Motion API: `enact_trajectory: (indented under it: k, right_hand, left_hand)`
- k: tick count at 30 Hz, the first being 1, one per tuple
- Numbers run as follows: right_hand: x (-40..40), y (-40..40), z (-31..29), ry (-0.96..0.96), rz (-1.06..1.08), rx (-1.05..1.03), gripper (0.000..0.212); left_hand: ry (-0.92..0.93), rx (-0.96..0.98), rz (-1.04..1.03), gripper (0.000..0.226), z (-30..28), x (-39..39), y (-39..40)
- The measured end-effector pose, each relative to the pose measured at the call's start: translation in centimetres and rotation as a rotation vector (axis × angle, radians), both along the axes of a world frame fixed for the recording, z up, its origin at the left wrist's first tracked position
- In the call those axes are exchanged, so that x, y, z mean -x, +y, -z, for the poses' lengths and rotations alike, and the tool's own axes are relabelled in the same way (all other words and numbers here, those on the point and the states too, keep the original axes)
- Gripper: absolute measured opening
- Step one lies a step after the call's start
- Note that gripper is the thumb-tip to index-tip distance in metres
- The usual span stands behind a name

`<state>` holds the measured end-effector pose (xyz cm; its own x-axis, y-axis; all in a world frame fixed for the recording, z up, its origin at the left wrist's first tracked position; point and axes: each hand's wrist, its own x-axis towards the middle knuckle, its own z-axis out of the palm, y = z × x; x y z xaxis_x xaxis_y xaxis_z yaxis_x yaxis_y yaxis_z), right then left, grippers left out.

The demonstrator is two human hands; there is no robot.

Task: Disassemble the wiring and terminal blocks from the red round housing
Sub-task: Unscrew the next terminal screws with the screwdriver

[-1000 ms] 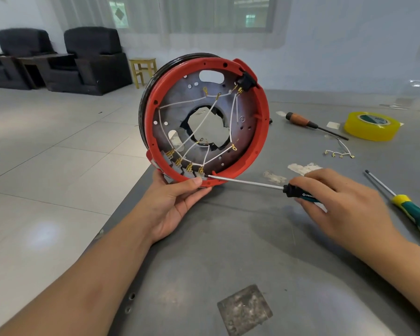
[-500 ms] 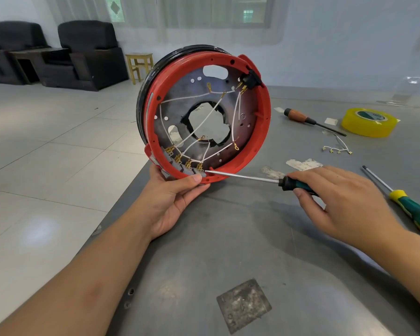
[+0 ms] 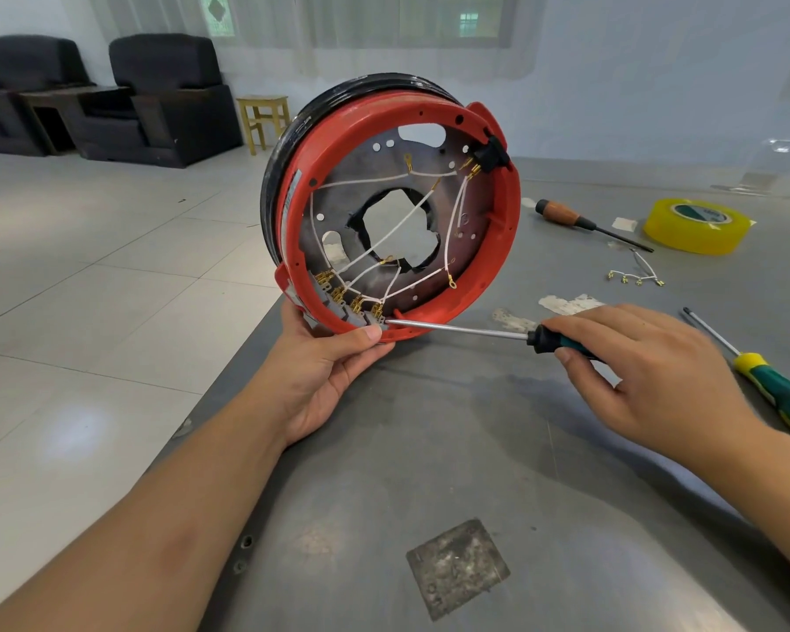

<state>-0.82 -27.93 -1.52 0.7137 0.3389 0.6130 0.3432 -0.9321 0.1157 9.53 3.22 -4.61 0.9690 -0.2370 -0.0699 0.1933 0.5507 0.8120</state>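
The red round housing (image 3: 498, 253) stands on edge at the table's left rim, its open face turned to me. White wires (image 3: 397, 225) with brass lugs cross its metal plate to grey terminal blocks (image 3: 345, 307) along the lower rim. My left hand (image 3: 325, 371) grips the housing's bottom edge, thumb on the rim beside the blocks. My right hand (image 3: 648, 376) holds a screwdriver (image 3: 466, 331) by its black-green handle. The shaft lies nearly level and its tip sits at the rightmost terminal block.
On the grey metal table (image 3: 429, 449) lie a wooden-handled screwdriver (image 3: 580, 221), a yellow tape roll (image 3: 694, 228), a removed wire piece with lugs (image 3: 637, 275) and a green-yellow screwdriver (image 3: 767, 385). The table's edge runs down the left, with tiled floor beyond.
The housing, both hands and the screwdriver keep the same arrangement, tip at the rightmost block. The view has shifted slightly.
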Motion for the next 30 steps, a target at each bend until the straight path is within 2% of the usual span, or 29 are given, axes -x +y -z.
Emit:
enact_trajectory:
  k: [6,9,14,19,23,27,30]
  right_hand:
    - [0.2,-0.1,-0.8,0.03,-0.055,0.047,0.032]
    - [0.3,0.1,-1.2,0.082,-0.096,0.003,0.026]
    - [0.3,0.3,-2.2,0.243,-0.112,-0.054,0.025]
    - [0.7,0.7,-1.6,0.312,-0.124,-0.172,0.021]
    - [0.8,1.7,-0.3,0.301,-0.095,-0.22,0.02]
    - [1.1,2.2,0.0,0.293,-0.057,-0.245,0.029]
    - [1.3,2.4,0.2,0.282,-0.034,-0.236,0.026]
  left_hand:
    - [-0.023,0.0,-0.029,0.099,0.2,-0.1,-0.1]
    - [-0.036,-0.004,-0.04,0.102,0.3,-0.1,0.0]
    - [-0.059,-0.039,-0.056,0.093,0.3,0.0,-0.2]
    - [-0.046,-0.013,-0.062,0.092,0.2,0.0,-0.2]
    - [-0.043,0.01,-0.07,0.085,0.1,-0.2,-0.1]
    - [-0.016,0.046,-0.068,0.089,-0.3,-0.1,-0.2]
    - [0.011,0.061,-0.062,0.085,-0.5,-0.1,-0.4]
